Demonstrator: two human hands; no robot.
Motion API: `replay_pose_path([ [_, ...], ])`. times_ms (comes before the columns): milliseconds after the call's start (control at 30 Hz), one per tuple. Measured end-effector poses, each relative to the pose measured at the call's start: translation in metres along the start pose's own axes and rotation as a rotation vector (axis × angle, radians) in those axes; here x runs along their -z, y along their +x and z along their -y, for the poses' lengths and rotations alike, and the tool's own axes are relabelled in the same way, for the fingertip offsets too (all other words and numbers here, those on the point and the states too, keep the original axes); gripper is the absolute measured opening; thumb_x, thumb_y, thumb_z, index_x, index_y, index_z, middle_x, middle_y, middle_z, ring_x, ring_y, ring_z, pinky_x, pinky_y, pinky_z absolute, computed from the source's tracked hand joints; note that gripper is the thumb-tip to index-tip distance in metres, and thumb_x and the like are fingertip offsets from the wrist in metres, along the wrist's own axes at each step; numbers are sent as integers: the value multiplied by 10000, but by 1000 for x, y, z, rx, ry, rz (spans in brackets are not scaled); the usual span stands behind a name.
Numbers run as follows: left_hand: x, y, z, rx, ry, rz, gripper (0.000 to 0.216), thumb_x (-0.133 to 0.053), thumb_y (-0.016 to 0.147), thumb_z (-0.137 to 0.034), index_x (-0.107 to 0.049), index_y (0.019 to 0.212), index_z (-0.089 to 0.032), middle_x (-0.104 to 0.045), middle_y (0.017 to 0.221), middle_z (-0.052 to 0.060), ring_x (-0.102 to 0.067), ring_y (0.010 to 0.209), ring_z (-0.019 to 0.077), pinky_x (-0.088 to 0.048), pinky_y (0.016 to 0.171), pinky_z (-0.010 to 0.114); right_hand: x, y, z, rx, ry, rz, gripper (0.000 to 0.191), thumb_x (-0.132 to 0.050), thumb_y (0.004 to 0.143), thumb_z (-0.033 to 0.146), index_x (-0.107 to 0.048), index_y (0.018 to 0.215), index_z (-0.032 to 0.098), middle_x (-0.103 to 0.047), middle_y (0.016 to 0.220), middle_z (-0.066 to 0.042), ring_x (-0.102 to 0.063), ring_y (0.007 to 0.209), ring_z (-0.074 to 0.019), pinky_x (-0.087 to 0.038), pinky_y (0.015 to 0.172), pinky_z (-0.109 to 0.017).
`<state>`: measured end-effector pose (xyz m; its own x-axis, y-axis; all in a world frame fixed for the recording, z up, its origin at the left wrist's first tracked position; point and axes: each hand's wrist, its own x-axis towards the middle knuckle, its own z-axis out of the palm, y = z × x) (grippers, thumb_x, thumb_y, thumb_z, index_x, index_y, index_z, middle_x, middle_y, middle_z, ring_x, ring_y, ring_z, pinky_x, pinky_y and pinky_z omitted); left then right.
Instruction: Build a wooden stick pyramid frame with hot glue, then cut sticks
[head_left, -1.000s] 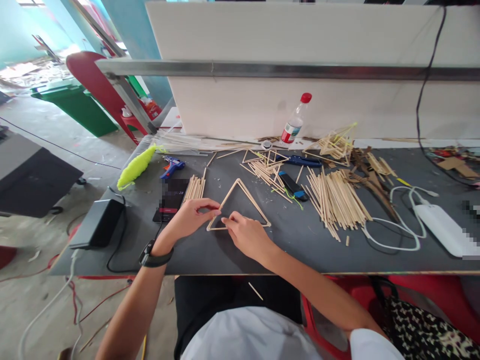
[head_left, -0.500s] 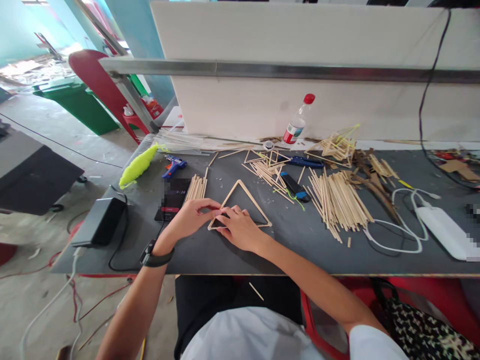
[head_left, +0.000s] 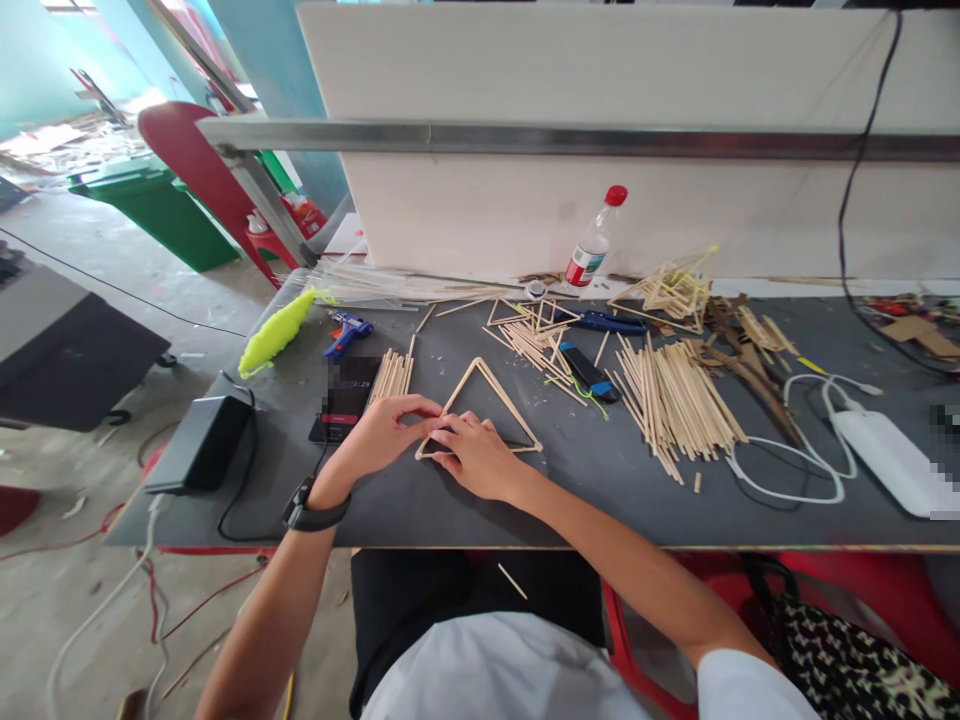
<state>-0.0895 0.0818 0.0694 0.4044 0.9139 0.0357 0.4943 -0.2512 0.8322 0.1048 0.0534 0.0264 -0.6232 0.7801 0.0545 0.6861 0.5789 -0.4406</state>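
Note:
A triangle of thin wooden sticks (head_left: 501,396) lies flat on the dark grey table (head_left: 570,480). My left hand (head_left: 382,437), with a black watch on the wrist, pinches the triangle's left side near its lower left corner. My right hand (head_left: 476,455) rests over the bottom stick, its fingers pressed down at that same corner. The two sets of fingertips nearly meet there. A small bundle of sticks (head_left: 393,376) lies just beyond my left hand.
A large loose pile of sticks (head_left: 675,400) lies to the right, with a blue-black tool (head_left: 587,371), stick frames (head_left: 671,288), a plastic bottle (head_left: 595,240) and white cables with an adapter (head_left: 877,452). To the left are a phone (head_left: 346,398), a blue glue gun (head_left: 345,330), a yellow-green object (head_left: 276,330) and a black box (head_left: 201,440).
My right hand slid left along the bottom stick to the lower left corner, closer to my left hand. The left hand and the triangle stayed put.

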Motion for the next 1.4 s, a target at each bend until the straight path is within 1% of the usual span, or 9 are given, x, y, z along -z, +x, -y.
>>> replay_pose_path([
  [300, -1, -2, 1, 22, -39, 17, 315, -675, 865, -463, -771, 935, -171, -769, 936, 80, -698, 889, 212, -559, 738, 251, 4, 0, 0, 6, 2, 11, 315, -500, 1036, 344, -589, 1317, 231, -571, 1367, -118, -519, 1167, -271, -483, 906, -468],
  [700, -2, 2, -2, 86, -18, -1, 362, -698, 834, -506, -767, 960, -173, -774, 967, 78, -694, 900, 208, -543, 677, 225, 7, -4, 2, 8, -13, 10, 360, -505, 1028, 292, -566, 1375, 218, -543, 1431, -123, -518, 1220, -292, -498, 937, -510],
  [800, -1, 5, -1, 96, -11, -8, 364, -709, 822, -501, -767, 970, -174, -774, 960, 74, -697, 884, 206, -542, 666, 225, 35, -18, 4, 17, 12, 23, 359, -501, 1014, 208, -601, 1359, 219, -556, 1435, -122, -536, 1237, -278, -497, 947, -464],
  [900, 0, 9, -1, 82, 5, -14, 373, -707, 821, -503, -772, 984, -175, -778, 969, 80, -702, 888, 214, -541, 666, 231, 82, -39, 1, 23, 188, 29, 264, -507, 1019, 240, -732, 1156, 231, -702, 1197, -69, -654, 1020, -193, -503, 893, -349],
  [1000, 1, 12, -3, 71, 16, -16, 375, -702, 825, -513, -780, 971, -176, -781, 957, 78, -701, 880, 212, -548, 707, 241, 125, -51, -14, -23, 281, -176, 253, -536, 1013, 364, -760, 1023, 248, -738, 959, -26, -644, 786, -153, -491, 757, -306],
  [1067, 2, 14, -5, 62, 21, -5, 383, -697, 828, -527, -781, 959, -177, -780, 932, 72, -699, 867, 209, -555, 732, 250, 140, -52, -30, -74, 290, -295, 256, -584, 978, 423, -760, 991, 238, -739, 936, -35, -614, 727, -153, -473, 699, -304],
  [1100, 3, 15, -5, 58, 14, 6, 400, -692, 829, -542, -780, 956, -174, -778, 915, 72, -699, 854, 208, -561, 740, 257, 142, -50, -40, -96, 294, -308, 255, -624, 946, 449, -759, 995, 238, -739, 944, -35, -600, 708, -149, -463, 671, -297],
  [1267, 11, 24, -7, 80, -141, 131, 542, -628, 840, -666, -765, 937, -150, -758, 855, 85, -697, 789, 201, -606, 746, 310, 123, -39, -77, -119, 462, -172, 383, -729, 841, 519, -760, 1056, 203, -706, 861, -26, -556, 672, -122, -438, 627, -256],
  [1400, 22, 40, -5, 158, -222, 297, 543, -648, 813, -688, -769, 928, -172, -761, 863, 79, -709, 808, 200, -621, 756, 323, 103, -35, -79, -115, 551, -132, 431, -762, 816, 508, -749, 1108, 192, -668, 798, -3, -529, 649, -115, -430, 616, -243],
])
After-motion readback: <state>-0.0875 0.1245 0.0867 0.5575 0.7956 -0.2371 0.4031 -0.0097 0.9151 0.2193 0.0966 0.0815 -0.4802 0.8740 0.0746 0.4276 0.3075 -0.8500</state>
